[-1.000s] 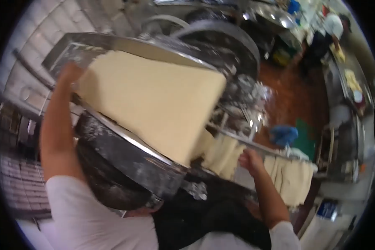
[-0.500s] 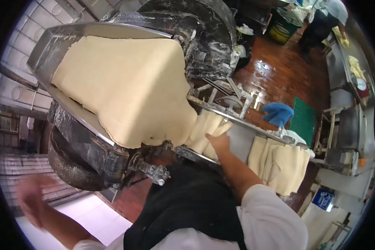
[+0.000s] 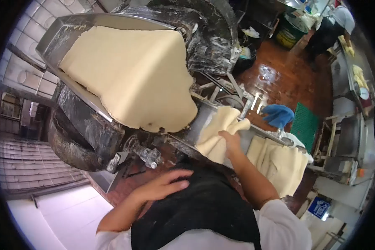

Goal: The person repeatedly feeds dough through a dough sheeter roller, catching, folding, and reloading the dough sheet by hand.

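Note:
My right hand (image 3: 232, 143) is closed on a loosely folded piece of dough (image 3: 217, 129), its fingers partly hidden behind the folds. This piece rests on the narrow metal table (image 3: 192, 134) beside the dough roller machine. My left hand (image 3: 167, 185) hovers in front of the black apron, fingers stretched out, holding nothing. A wide, smooth dough sheet (image 3: 129, 75) covers the machine's sloping metal tray (image 3: 50, 48), its ragged lower edge ending just before the table. Right of my right hand, a thick folded dough slab (image 3: 281, 162) hangs over the table's near edge.
Dark flour-smeared machine housing (image 3: 85, 125) and a protruding bolt (image 3: 148, 156) lie between me and the tray. Beyond the table are a blue cloth (image 3: 278, 116) and a green mat (image 3: 305, 125). Another person (image 3: 331, 31) stands at the far counter near a dark bucket (image 3: 289, 31).
My left hand has come from the far left to in front of the apron. My right hand has drawn its dough rightward, away from the sheet, and the folds have loosened.

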Motion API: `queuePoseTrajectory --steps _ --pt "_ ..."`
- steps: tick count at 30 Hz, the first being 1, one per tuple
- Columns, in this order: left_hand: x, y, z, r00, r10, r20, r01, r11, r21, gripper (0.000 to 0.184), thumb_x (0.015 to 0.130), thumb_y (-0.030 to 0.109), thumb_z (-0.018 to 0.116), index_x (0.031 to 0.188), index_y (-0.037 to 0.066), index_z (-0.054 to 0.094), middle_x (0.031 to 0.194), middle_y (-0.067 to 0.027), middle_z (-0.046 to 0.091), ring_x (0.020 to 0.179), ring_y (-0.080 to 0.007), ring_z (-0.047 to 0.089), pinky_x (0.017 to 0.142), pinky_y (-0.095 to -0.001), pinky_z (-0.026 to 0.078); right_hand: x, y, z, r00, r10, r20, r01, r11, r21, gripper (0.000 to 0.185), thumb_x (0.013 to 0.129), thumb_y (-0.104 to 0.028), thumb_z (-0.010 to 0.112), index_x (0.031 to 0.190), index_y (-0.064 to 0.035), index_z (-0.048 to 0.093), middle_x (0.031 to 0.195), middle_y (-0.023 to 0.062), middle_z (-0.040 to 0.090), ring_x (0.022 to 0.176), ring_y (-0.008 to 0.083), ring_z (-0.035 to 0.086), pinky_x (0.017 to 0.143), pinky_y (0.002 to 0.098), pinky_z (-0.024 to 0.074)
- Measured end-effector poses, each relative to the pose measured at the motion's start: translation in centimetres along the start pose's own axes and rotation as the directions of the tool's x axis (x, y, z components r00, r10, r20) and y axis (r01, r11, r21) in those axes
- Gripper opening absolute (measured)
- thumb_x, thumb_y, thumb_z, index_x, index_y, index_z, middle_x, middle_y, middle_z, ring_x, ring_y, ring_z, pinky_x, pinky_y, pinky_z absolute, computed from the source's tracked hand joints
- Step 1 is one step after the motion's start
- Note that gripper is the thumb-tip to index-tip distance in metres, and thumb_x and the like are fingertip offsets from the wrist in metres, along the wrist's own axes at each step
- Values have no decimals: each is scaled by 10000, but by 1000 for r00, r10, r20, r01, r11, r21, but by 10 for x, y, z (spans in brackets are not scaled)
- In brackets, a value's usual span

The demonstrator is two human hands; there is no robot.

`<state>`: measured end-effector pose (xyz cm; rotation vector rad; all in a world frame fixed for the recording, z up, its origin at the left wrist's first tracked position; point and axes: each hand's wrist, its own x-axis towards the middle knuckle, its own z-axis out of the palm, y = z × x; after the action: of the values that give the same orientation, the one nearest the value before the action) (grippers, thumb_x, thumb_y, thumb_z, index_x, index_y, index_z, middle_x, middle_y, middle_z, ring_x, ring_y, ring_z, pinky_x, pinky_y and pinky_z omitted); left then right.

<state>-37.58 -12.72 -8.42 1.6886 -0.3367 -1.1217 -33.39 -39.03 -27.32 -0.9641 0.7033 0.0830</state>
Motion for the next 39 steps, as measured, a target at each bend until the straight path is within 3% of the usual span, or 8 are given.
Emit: queuePoseTrajectory --steps 5,8,13,20,23,30,36,39 --pt "129 -25 34 885 155 -439 -117 987 114 626 899 435 539 1320 -18 441 1287 -231 505 1186 -292 498 986 -332 381 -66 -76 4 996 -86 30 87 995 -39 502 681 -43 676 1150 44 519 1016 135 614 905 253 617 810 366 502" --pt "172 -28 16 940 29 -341 -3 997 76 689 893 501 498 1320 -36 431 1284 -229 515 1133 -284 535 965 -326 391 -97 -99 -4 977 -184 106 194 976 -94 532 673 -33 677 1171 46 508 1043 136 615 912 250 620 809 365 504" --pt "161 19 51 981 -183 -68 106 791 -603 580 860 573 525 1228 124 537 1153 -40 558 1006 -183 526 843 -330 402 -132 -131 -13 945 -248 214 268 961 -65 580 642 -18 681 1190 53 507 1064 141 617 947 257 616 849 372 494" --pt "159 29 63 984 -163 -64 97 809 -579 498 833 444 645 1200 126 535 1080 -44 593 956 -179 560 811 -303 424 -150 -141 -20 921 -295 253 303 953 8 587 643 -31 701 1191 54 509 1078 140 622 975 251 619 859 368 495" --pt "156 27 83 840 -11 -542 -267 862 -430 474 836 330 676 1206 80 516 1045 -56 612 872 -187 603 732 -293 475 -149 -140 -24 909 -328 257 338 941 6 643 630 -43 712 1222 55 481 1114 140 608 1007 257 606 888 369 477" --pt "123 82 61 992 -79 -95 -51 438 -898 394 890 166 587 1219 -27 490 1134 -164 611 971 -238 635 798 -362 537 -154 -160 -22 887 -364 285 359 931 70 744 616 -146 671 1287 49 418 1200 158 558 1075 278 566 923 364 447" --pt "49 195 6 761 473 -444 -603 768 -217 341 856 134 615 1166 20 527 1003 -62 607 934 -129 573 813 -300 482 -146 -190 -14 806 -423 415 443 895 53 707 678 -154 604 1314 53 377 1263 153 518 1098 271 554 951 356 423" --pt "13 241 -47 595 628 -502 -579 768 274 360 818 152 665 1141 50 542 955 -44 625 805 -115 605 695 -278 510 -152 -205 -1 797 -480 367 548 830 -105 480 801 -84 579 1247 47 460 1177 128 579 1031 206 580 909 311 435"
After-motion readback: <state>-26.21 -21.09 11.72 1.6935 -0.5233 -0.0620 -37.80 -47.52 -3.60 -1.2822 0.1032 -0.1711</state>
